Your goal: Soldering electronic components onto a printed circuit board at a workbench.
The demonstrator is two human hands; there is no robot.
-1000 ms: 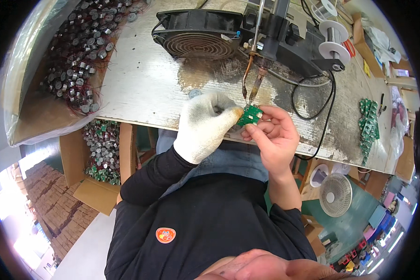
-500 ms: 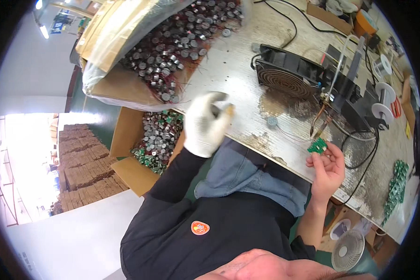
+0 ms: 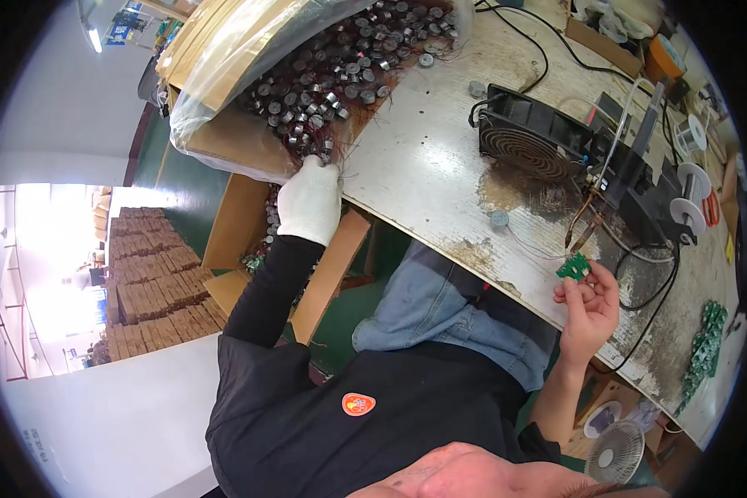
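My left hand [image 3: 310, 202], in a white glove, reaches into the edge of a heap of small round metal parts with red wires [image 3: 340, 66] that spills from a clear bag on a cardboard box. Its fingertips are buried among the parts; whether it grips one is hidden. My right hand [image 3: 591, 309], bare, pinches a small green circuit board [image 3: 572, 267] just below the twin soldering tips [image 3: 579, 235] of a fixed soldering rig. One loose round part [image 3: 499, 219] lies on the bench between my hands.
A black fan [image 3: 529, 139] stands on the worn bench [image 3: 427, 166] behind the solder rig, with solder spools [image 3: 689, 195] and cables to its right. Green boards [image 3: 705, 349] are stacked at the far right. An open carton of parts [image 3: 267, 241] sits under the bench.
My left hand left the green board and swung out left to the heap of round parts. My right hand kept the board and stays below the solder tips. The view turned left.
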